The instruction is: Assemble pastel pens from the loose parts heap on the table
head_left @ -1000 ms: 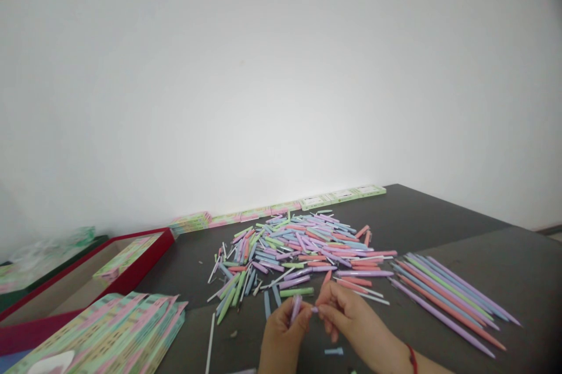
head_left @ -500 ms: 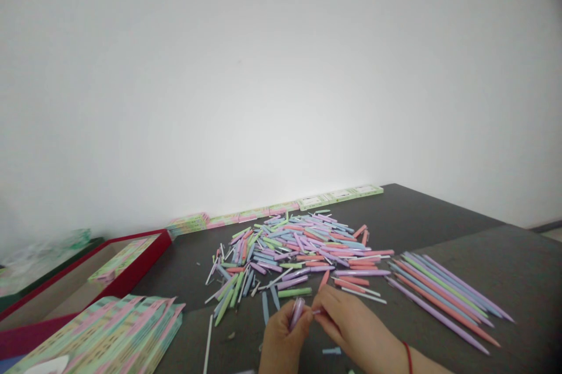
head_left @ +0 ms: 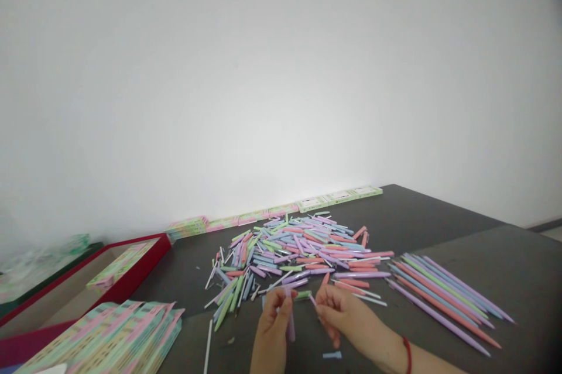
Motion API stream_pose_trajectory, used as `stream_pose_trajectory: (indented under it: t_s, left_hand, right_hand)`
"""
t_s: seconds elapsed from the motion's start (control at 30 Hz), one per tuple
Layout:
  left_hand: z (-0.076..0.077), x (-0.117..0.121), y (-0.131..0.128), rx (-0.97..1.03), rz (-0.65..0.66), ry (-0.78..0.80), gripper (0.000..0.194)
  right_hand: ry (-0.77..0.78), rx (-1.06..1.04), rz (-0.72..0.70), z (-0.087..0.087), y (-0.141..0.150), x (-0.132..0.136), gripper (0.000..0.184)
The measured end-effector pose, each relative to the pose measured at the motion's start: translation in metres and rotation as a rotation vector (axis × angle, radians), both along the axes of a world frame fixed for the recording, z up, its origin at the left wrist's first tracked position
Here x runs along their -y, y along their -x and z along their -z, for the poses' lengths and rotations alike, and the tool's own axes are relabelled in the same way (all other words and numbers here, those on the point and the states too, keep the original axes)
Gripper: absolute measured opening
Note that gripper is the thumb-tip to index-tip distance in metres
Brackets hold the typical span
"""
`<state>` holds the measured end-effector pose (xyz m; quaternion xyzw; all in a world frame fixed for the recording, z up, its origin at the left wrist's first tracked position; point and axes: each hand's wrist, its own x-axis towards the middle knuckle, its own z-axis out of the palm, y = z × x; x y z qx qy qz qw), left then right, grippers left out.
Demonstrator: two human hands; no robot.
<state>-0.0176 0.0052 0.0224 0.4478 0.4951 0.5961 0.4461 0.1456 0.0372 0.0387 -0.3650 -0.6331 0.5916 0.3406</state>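
My left hand (head_left: pixel 271 327) is closed on a purple pen barrel (head_left: pixel 290 321), held upright near the table's front edge. My right hand (head_left: pixel 340 312), with a red band at the wrist, pinches a small thin piece (head_left: pixel 312 300) just to the right of the barrel. The two hands sit a little apart. Right behind them lies a heap of loose pen parts (head_left: pixel 294 251) in purple, pink, green and blue. One small blue cap (head_left: pixel 332 355) lies on the dark table (head_left: pixel 439 222) below my right hand.
A row of long assembled pens (head_left: pixel 443 295) lies to the right. Stacked pastel packaging cards (head_left: pixel 109 339) sit at the front left, beside a red tray (head_left: pixel 88 280) holding more cards. Flat card packs (head_left: pixel 338 196) line the wall at the back.
My hands have drawn apart. The left hand has turned the purple barrel from tilted to upright, and the right hand has pulled its small piece away from it.
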Motion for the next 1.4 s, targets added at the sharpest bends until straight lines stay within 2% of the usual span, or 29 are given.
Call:
stream_pose_trajectory:
  t_s: [0.1,0.17,0.27,0.37,0.43,0.53,0.7,0.9,1.2,1.3,1.4]
  left_hand:
    - [-0.005,0.001,-0.001,0.101,-0.019,0.018,0.042]
    - [-0.010,0.001,-0.004,0.232,-0.041,0.063,0.047]
    - [-0.012,0.000,-0.008,0.390,-0.076,0.107,0.052]
    - [-0.006,-0.004,-0.009,0.460,-0.091,0.123,0.050]
    - [0.002,-0.007,-0.008,0.485,-0.084,0.135,0.050]
    - [0.012,-0.010,-0.006,0.504,-0.089,0.152,0.051]
    - [0.014,-0.008,-0.007,0.533,-0.066,0.143,0.050]
    - [0.012,0.001,-0.012,0.464,0.179,0.104,0.037]
    - [0.025,-0.004,-0.014,0.494,0.319,0.119,0.039]
    - [0.027,-0.005,-0.015,0.572,0.353,0.169,0.039]
    - [0.024,-0.001,-0.015,0.600,0.407,0.214,0.033]
  right_hand:
    - [0.077,-0.077,-0.019,-0.001,0.001,0.002,0.019]
    - [0.046,-0.018,-0.022,-0.005,-0.002,0.003,0.016]
    - [-0.242,0.203,0.007,-0.017,-0.010,0.004,0.005]
    - [-0.563,0.398,0.068,-0.031,-0.019,0.006,0.009]
    - [-0.662,0.489,0.099,-0.038,-0.023,0.007,0.012]
    - [-0.734,0.579,0.105,-0.044,-0.026,0.008,0.015]
    - [-0.756,0.637,0.084,-0.048,-0.027,0.006,0.016]
    - [-0.767,0.646,0.057,-0.046,-0.028,0.007,0.013]
    - [-0.728,0.524,0.030,-0.053,-0.033,0.010,0.012]
    - [-0.692,0.451,0.032,-0.052,-0.033,0.009,0.013]
    - [-0.516,0.340,-0.006,-0.046,-0.030,0.004,0.012]
